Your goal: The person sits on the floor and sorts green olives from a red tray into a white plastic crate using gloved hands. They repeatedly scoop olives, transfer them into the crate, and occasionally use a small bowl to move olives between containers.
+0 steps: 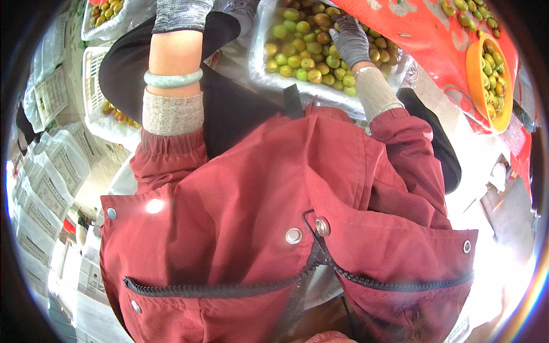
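My right hand [351, 39], in a grey knit glove, rests on the round green and reddish-brown fruits [306, 51] in a crate lined with clear plastic [257, 73]. Its fingertips are among the fruits, and whether they grip one is unclear. My left arm, with a pale green bangle [173, 79] at the wrist, reaches to the top edge. Only the cuff end of my left hand [182, 15], in a grey and white glove, shows; its fingers are cut off by the frame.
An orange basket [473, 81] of fruits stands on a red cloth [433, 47] at the right, with loose fruits [465, 13] beyond. White crates [92, 77] with fruit stand at the left. Several plastic-wrapped crates [47, 180] line the far left.
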A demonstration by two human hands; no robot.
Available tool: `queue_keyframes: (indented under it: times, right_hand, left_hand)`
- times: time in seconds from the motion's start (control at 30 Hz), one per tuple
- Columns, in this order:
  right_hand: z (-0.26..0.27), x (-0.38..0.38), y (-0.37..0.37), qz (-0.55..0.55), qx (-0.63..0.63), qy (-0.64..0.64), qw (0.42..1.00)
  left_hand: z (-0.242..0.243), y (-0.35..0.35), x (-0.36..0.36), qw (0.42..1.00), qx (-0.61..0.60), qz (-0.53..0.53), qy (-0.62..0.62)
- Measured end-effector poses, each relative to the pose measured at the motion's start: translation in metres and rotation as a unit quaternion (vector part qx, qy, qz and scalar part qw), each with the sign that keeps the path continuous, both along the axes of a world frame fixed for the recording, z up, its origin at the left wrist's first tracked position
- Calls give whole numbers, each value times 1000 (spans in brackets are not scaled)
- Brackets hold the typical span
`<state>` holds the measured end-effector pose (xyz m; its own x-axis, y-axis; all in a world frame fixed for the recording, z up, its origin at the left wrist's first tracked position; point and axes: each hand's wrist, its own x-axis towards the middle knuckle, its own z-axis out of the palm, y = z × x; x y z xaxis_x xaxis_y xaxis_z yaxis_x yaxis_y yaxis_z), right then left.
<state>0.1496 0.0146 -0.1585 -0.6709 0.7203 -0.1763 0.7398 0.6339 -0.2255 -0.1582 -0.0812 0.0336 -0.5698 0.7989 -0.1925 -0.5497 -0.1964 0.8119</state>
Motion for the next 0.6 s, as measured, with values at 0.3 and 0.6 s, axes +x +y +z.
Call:
queue_keyframes:
  times: [0.3,0.6]
  right_hand:
    - [6,-63,-21,71,-52,29,996]
    - [17,4,-80,251,6,-10,968]
  left_hand:
    - [3,0,0,1000,-5,1,1]
    - [7,-1,2,1000,-3,11,13]
